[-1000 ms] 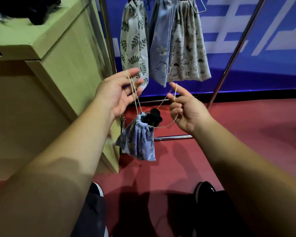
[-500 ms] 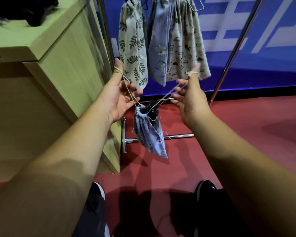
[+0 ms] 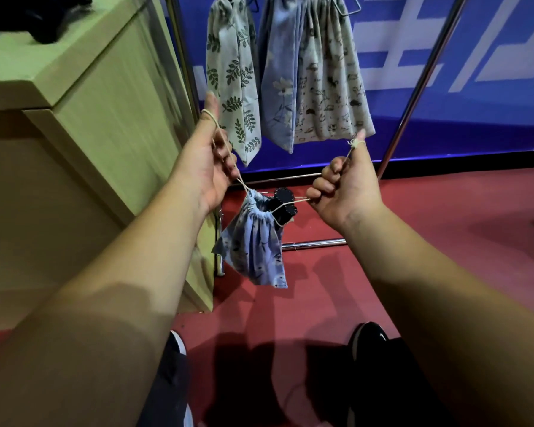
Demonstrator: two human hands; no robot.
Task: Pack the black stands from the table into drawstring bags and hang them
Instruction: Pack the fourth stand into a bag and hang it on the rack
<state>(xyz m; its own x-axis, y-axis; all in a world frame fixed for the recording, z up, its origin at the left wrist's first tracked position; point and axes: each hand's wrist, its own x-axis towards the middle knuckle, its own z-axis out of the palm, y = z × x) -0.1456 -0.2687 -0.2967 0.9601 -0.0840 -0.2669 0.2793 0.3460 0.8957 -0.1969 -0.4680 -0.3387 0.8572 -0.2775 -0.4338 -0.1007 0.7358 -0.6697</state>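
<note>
A small blue patterned drawstring bag point(image 3: 255, 245) hangs between my hands by its cream cords. A black stand point(image 3: 282, 203) pokes out of its gathered mouth. My left hand point(image 3: 205, 166) holds the left cord, which loops over the thumb and runs under curled fingers. My right hand point(image 3: 344, 183) grips the right cord, its loop round the raised index finger, the other fingers curled. Both cords are taut. Three filled bags hang above: a leaf-print bag point(image 3: 233, 75), a blue flower bag point(image 3: 278, 87) and a grey animal-print bag point(image 3: 329, 78).
A pale wooden table point(image 3: 84, 87) stands at the left with dark objects point(image 3: 40, 16) on its top. The metal rack's slanted pole point(image 3: 420, 84) and floor bar point(image 3: 315, 243) stand over a red floor. My shoes point(image 3: 369, 337) show at the bottom.
My hands have spread further apart and pulled the cords taut, gathering the bag's mouth tighter round the stand. The right hand's fingers have curled onto the cord.
</note>
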